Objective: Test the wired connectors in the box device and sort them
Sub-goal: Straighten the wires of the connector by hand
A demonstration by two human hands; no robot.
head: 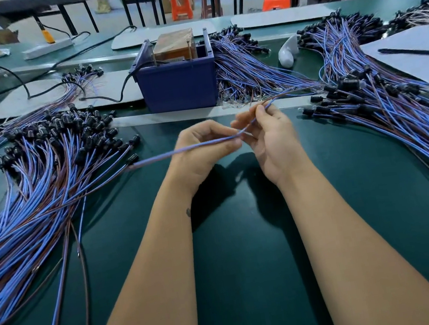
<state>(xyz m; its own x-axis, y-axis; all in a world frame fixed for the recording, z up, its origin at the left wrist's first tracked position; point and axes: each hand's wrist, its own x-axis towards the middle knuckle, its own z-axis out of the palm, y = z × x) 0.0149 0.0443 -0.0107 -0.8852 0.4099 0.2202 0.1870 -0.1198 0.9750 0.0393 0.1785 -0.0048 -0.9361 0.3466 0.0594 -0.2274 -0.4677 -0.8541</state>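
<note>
Green matting covers the worktop (234, 243), and behind its far edge dark tables and orange stools (180, 4) are seen. Along the left edge a big heap of wired connectors (40, 173) is spread, its black heads turned to the far side and its blue and brown wires running to the near left corner. One wired connector (178, 151) is held above the middle of the worktop; its black head (132, 158) lies just beside the left heap. This wire is pinched by the curled fingers of the left hand (203, 150), and its other end is pinched between thumb and fingers of the right hand (268, 139), with the bare tips pointing to the far right. Behind the hands, near the far edge, the blue box device (178, 83) is placed, with a black cable (118, 93) leaving its left side. More connectors (395, 105) are heaped along the right edge, where a pen (410, 51) is laid on a grey sheet (422, 62).
</note>
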